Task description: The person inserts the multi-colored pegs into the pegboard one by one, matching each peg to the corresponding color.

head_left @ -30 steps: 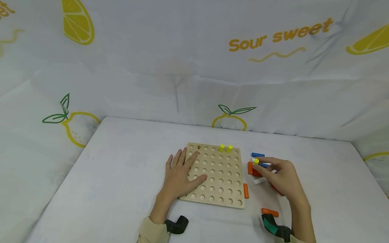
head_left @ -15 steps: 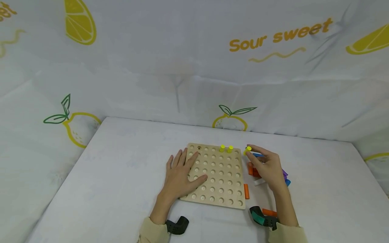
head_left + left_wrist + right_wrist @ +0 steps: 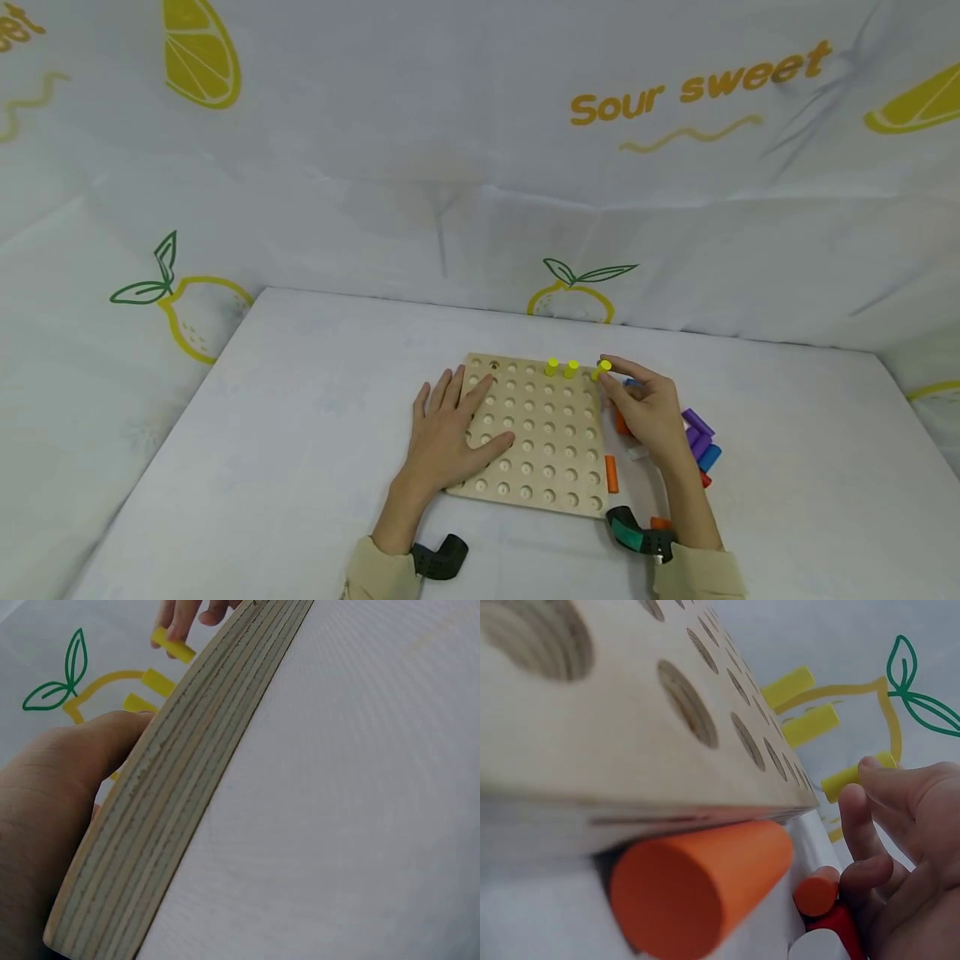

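At the left, on the white worktop, the person's left hand lies with fingers spread wide across a square, pale wooden board; its top is smooth with rows of round holes, its edge striped in layers. Two plain yellow cylindrical pegs stand upright along the far edge. Right of them, at the board's far right corner, the right hand pinches a matching smooth, flat-ended yellow peg between thumb and fingers. Its long axis tilts, upper end leaning right, lower end towards the corner hole; whether it has entered, I cannot tell. An orange cylinder lies lengthwise alongside the board's right edge; purple cylinders lie farther right.
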`<move>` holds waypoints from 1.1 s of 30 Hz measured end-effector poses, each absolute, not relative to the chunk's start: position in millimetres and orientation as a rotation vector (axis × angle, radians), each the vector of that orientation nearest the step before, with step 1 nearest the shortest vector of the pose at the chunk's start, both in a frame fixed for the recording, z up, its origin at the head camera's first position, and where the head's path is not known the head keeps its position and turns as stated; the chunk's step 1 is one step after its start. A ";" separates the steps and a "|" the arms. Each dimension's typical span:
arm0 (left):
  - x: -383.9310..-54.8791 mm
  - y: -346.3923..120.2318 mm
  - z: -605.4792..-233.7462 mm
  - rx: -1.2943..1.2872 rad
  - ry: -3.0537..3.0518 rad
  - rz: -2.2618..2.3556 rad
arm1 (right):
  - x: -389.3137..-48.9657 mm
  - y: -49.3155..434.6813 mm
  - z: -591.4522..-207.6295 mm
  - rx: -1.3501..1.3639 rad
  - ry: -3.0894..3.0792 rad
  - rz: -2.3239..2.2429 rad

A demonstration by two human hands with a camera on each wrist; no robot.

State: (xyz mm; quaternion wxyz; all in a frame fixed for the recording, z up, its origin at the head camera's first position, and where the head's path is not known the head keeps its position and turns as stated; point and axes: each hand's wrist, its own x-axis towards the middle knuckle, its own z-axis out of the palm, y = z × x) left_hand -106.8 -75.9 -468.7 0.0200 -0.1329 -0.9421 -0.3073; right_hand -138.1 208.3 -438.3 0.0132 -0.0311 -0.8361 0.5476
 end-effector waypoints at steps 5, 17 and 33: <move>-107.3 -75.6 -469.2 -0.413 -2.927 -0.945 | -139.6 206.8 -437.0 -0.112 -2.630 1.708; -107.4 -76.2 -470.1 -0.419 -2.922 -0.958 | -143.7 201.3 -436.5 -0.061 -2.703 1.695; -108.3 -75.9 -470.4 -0.413 -2.927 -0.939 | -142.5 200.3 -437.5 -0.063 -2.721 1.709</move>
